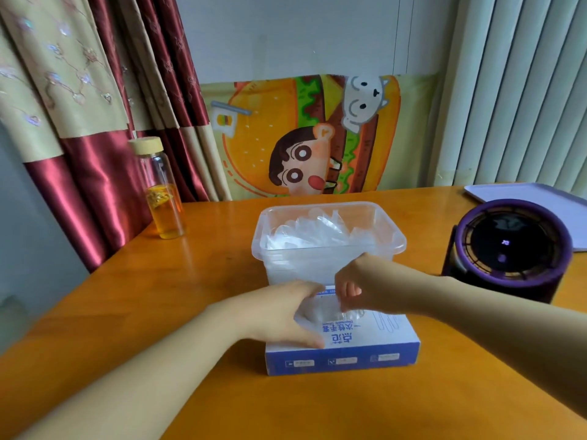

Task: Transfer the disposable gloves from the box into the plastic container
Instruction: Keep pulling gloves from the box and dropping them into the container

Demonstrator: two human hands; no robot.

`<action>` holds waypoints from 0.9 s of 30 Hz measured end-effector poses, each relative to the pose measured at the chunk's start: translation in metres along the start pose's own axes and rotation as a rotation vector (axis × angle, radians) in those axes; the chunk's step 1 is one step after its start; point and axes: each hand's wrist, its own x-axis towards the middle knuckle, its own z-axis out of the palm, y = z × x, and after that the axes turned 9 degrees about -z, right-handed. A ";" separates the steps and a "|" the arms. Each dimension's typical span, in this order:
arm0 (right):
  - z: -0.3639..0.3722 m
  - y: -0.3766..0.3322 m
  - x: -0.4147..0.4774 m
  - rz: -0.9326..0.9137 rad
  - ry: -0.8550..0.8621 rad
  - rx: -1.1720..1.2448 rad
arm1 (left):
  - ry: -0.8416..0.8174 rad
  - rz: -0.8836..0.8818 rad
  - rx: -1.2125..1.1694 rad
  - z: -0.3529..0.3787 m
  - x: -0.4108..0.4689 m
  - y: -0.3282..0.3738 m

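Observation:
A blue and white glove box (365,347) lies flat on the orange table near me. Right behind it stands a clear plastic container (327,246) with several thin transparent gloves (317,231) piled inside. My left hand (282,315) rests on the box's left top, thumb along the near edge, fingers by the opening. My right hand (359,287) hovers over the opening and pinches a clear glove (320,312) that sticks up out of the box.
A glass bottle (163,198) with yellow liquid and a wooden cap stands at the table's left back. A purple round device (508,249) sits on the right, with a pale tray (540,198) behind it. Curtains and a cartoon cloth hang at the back.

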 end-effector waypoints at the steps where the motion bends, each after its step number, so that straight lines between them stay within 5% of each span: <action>1: -0.003 0.000 0.000 0.001 0.017 -0.008 | 0.001 0.005 -0.003 0.000 0.000 0.000; 9: -0.039 -0.015 0.006 -0.144 0.201 -0.153 | -0.042 -0.056 0.059 0.000 0.005 -0.003; 15: -0.083 -0.011 0.003 -0.156 0.535 -0.157 | -0.053 -0.018 -0.015 0.001 0.004 -0.005; 18: -0.103 -0.009 -0.001 -0.090 0.555 -0.124 | -0.027 -0.047 -0.061 -0.001 0.005 -0.008; 22: -0.112 -0.003 -0.006 -0.054 0.586 -0.091 | -0.028 -0.047 -0.386 -0.025 -0.004 -0.007; 27: -0.122 -0.008 -0.006 -0.061 0.647 -0.088 | -0.080 0.088 -1.076 -0.047 -0.009 -0.001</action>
